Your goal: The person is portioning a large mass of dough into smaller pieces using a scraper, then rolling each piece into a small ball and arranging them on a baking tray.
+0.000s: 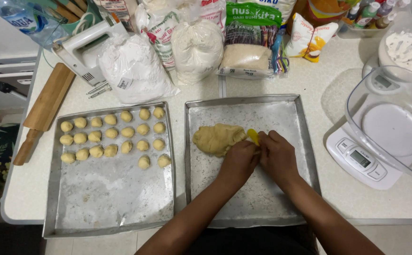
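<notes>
A lump of tan dough lies on the right baking tray, toward its upper left. Just beside it, a small yellow scoop is pinched in the closed fingers of the right hand; the left hand presses against it, fingers curled, contents hidden. The left tray holds rows of dough balls on the worktop.

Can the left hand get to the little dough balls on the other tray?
Probably yes. The left hand is by the dough lump on the right tray, and the dough balls lie uncovered on the left tray right beside it, with nothing between.
</notes>
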